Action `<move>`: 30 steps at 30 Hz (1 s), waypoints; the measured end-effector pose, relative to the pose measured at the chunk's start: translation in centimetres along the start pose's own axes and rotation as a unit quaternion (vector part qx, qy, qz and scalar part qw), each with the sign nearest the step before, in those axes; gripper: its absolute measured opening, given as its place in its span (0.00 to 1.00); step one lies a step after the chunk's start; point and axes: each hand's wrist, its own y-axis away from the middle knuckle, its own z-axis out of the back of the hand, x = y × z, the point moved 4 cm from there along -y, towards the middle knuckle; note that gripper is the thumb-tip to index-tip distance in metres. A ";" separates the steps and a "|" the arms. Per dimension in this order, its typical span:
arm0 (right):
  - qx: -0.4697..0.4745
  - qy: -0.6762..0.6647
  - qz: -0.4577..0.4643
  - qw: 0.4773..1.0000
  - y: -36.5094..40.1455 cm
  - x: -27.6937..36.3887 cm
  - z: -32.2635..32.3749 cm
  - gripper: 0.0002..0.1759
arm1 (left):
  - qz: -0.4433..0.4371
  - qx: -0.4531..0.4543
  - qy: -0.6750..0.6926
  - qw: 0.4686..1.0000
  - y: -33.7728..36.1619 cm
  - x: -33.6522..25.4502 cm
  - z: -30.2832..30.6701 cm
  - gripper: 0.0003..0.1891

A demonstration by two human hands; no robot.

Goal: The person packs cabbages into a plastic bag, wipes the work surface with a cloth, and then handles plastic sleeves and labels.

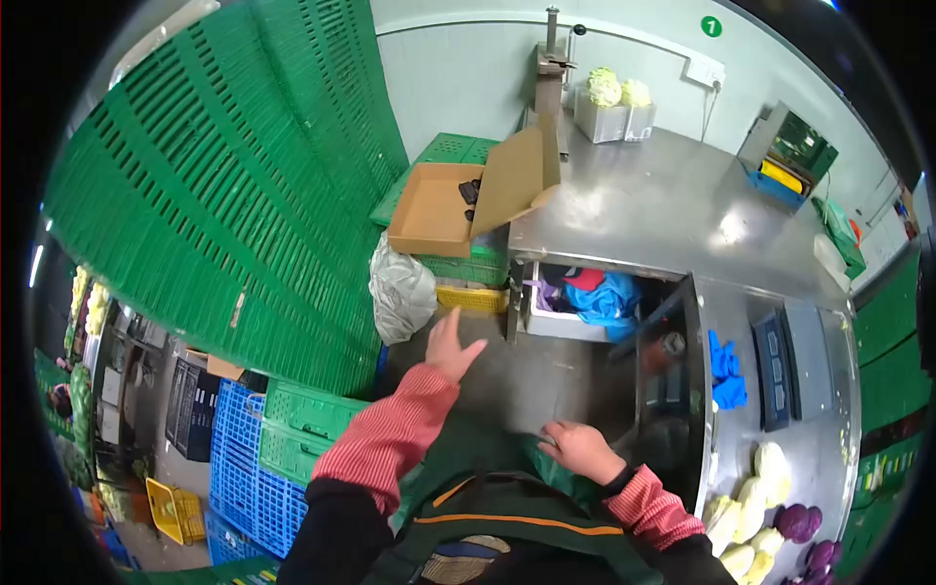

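My left hand point(453, 351), in a red-and-white striped sleeve, reaches forward over the floor with thumb and fingers spread, holding nothing. It is nearest to a crumpled whitish plastic bag point(402, 292) and a yellow crate point(470, 298). Close to my body, my right hand point(585, 452) has its fingers curled together beside the green apron point(556, 476). Whether those fingers pinch the fabric or something small is hidden. Dark green cloth with orange trim point(517, 522) covers my front.
Tall green crates point(210, 205) stand left. An open cardboard box point(429, 210) rests on crates ahead. Under the steel table point(634, 195) sits a white bin point(565, 325) with blue cloth. Pale cabbages point(751, 507) and purple cabbages point(799, 524) lie at right.
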 end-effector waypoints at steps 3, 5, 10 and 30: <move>0.014 -0.013 -0.064 0.998 -1.9 -3.5 -1.0 0.15 | -0.060 -0.072 -0.017 0.995 -9.3 0.0 -3.9 0.54; -0.004 -0.022 -0.116 0.993 -6.4 -5.8 -2.2 0.15 | -0.102 -0.103 -0.015 0.989 -17.8 1.4 -4.4 0.55; 0.070 -0.095 -0.258 0.959 -16.8 -5.2 -3.8 0.19 | -0.054 -0.017 -0.101 0.993 -29.6 5.2 -5.6 0.56; -0.121 -0.278 -0.270 0.914 -55.9 -14.2 -2.0 0.29 | -0.045 -0.051 0.163 0.984 -49.0 15.4 0.2 0.16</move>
